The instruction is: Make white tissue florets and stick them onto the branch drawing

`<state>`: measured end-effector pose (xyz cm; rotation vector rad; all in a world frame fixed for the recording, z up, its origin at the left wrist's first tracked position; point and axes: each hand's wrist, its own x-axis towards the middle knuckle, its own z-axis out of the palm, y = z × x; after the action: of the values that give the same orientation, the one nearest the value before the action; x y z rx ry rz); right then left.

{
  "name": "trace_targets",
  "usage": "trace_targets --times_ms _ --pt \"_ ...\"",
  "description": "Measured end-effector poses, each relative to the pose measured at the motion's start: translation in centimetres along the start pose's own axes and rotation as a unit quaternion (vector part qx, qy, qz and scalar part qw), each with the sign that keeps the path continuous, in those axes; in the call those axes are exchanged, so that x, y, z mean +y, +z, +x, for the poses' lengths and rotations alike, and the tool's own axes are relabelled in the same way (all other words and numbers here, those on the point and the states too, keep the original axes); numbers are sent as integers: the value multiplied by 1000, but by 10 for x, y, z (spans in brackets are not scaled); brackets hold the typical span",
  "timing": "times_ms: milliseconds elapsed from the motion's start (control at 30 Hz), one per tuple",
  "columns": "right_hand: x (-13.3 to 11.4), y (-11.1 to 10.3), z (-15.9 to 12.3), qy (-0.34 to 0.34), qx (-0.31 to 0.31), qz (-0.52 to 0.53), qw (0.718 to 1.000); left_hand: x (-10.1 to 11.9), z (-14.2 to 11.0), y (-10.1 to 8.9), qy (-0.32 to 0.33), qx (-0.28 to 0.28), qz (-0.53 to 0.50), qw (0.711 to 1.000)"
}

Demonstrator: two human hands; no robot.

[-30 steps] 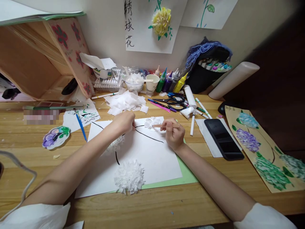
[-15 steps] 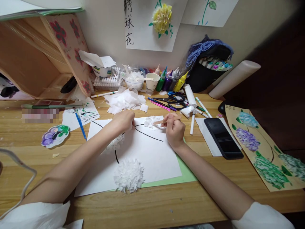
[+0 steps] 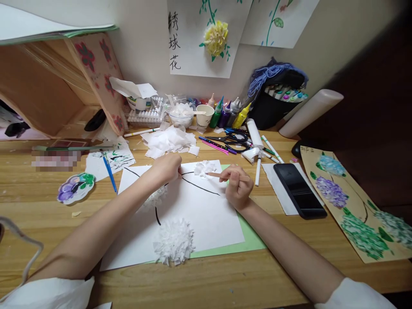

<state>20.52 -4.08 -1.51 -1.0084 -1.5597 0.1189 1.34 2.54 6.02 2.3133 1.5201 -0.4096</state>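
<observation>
Head view, right hand (image 3: 238, 189) closed around wooden stick (image 3: 215, 174), left hand (image 3: 168, 168) curled, any hold unclear, clear bowl (image 3: 182, 122) of white scraps (image 3: 182, 108).

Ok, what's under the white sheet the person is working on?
A green sheet shows beyond the right and near edges of the white sheet, with the wooden table around them. How far the green sheet runs underneath cannot be seen; the white sheet covers it.

"What's on your right?"
"I see a black phone (image 3: 300, 190) lying on a white sheet (image 3: 276, 184), and behind it a tilted pale cylinder (image 3: 310, 113)."
"And left?"
"I see a white cable (image 3: 40, 246)."
</observation>
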Motion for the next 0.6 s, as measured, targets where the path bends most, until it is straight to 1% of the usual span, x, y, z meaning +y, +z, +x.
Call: trace_targets --times_ms 67,300,467,600 --pt "-1 0 0 -12 -15 5 1000 0 0 -1 -1 -1 0 1000" --pt "-2 1 0 -4 -58 -43 997 1 -1 -1 -1 5 -7 1000" --pt "0 3 2 -2 -66 -71 995 1 -1 0 8 13 -9 1000" --pt "1 4 2 4 -63 -86 994 1 0 0 8 7 -12 1000"
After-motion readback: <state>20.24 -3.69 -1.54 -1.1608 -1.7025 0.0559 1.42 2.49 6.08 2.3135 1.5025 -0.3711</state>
